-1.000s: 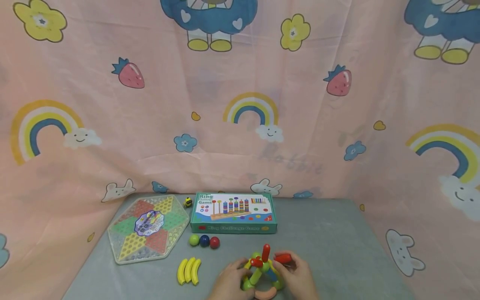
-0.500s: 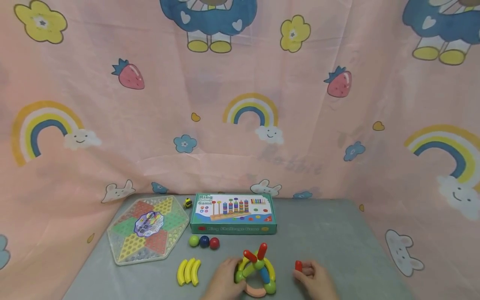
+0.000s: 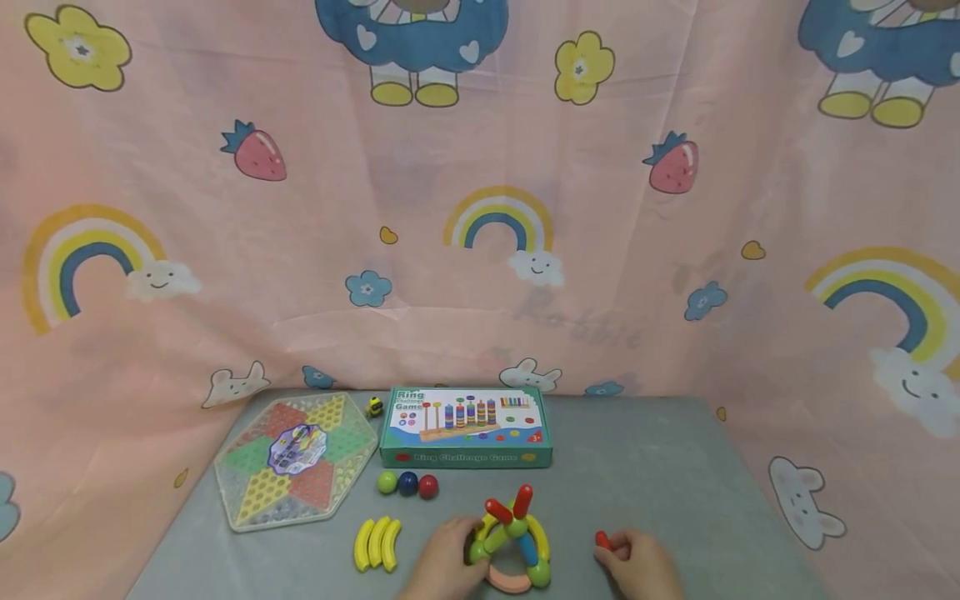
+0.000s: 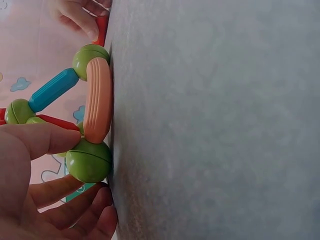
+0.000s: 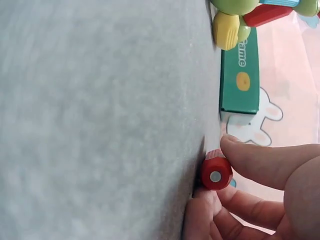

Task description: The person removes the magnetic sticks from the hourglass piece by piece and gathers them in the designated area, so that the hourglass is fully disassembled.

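A frame of magnetic sticks and green balls stands on the table in front of me, with a green ball (image 3: 517, 527) at its top. Two red sticks jut up from it; blue, yellow and orange sticks (image 4: 98, 102) join the balls. My left hand (image 3: 446, 557) grips the frame at its lower left green ball (image 4: 89, 161), thumb on one side and fingers on the other. Apart from the frame, on the right, my right hand (image 3: 642, 567) pinches a loose red stick (image 5: 216, 172) low at the tabletop. Its end shows a round metal disc in the right wrist view.
Three yellow curved sticks (image 3: 377, 544) lie left of my left hand. Behind them, three balls (image 3: 408, 483) sit in a row. A Ring Challenge Game box (image 3: 467, 427), a hexagonal checkers board (image 3: 296, 461) and a small bee figure (image 3: 375, 407) stand at the back.
My right hand has moved right, away from the frame, carrying the red stick down to the table. The frame has shifted slightly left and turned, with my left hand still on it.
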Demonstrator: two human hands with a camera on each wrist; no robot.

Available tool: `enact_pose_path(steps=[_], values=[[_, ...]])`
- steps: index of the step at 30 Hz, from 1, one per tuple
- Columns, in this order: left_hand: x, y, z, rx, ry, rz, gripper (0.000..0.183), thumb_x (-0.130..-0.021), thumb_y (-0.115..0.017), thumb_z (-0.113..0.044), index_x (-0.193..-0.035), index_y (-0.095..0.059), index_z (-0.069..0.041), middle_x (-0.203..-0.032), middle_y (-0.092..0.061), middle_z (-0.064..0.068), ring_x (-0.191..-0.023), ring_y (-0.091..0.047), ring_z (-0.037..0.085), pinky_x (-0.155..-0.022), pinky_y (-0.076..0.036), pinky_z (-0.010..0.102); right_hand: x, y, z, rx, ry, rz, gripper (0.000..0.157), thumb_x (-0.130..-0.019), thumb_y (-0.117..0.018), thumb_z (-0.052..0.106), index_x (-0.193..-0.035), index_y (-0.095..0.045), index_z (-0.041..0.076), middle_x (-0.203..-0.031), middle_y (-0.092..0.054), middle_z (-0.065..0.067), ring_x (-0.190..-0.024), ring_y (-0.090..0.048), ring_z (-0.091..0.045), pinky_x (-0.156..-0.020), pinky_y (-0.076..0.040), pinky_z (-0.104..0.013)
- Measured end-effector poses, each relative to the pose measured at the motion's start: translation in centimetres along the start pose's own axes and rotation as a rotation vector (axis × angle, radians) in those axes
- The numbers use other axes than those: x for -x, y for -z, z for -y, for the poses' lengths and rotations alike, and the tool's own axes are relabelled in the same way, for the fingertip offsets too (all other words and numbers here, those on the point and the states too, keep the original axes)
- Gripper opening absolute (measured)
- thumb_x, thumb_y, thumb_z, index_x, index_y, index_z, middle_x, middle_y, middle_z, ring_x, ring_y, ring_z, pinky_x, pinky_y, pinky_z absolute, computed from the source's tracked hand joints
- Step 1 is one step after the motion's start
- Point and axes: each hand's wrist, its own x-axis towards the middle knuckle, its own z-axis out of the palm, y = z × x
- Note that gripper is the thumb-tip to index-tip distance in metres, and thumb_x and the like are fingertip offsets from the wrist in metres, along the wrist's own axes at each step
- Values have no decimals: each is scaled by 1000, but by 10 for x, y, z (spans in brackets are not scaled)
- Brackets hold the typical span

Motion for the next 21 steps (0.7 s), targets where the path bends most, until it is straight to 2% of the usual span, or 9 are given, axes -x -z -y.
enact_pose_path(steps=[7,13,21], values=[[2,1,-2,3,-1,1,46,-82,-79,-18,-124,-64,-5,-116,-65,7,-105,-60,28,-94,-52,56,2,0,4,22,-27,23,37,-85,-81,35,-95,-69,1,-73,-61,-3,-65,-54,-17,-61,-46,-33],[3,0,-2,10,2,-5,45,-82,-79,-17,-124,-65,-5,-112,-65,5,-97,-58,24,-88,-54,52,5,1,3,14,1,36,40,-86,-79,38,-98,-70,0,-71,-60,-3,-63,-54,-16,-60,-45,-32],[3,1,0,30,4,11,45,-84,-78,-17,-125,-64,-5,-110,-64,4,-93,-55,22,-84,-54,47,6,2,2,-11,25,33,36,-86,-79,31,-100,-70,-2,-71,-57,-3,-63,-51,-17,-58,-41,-30]])
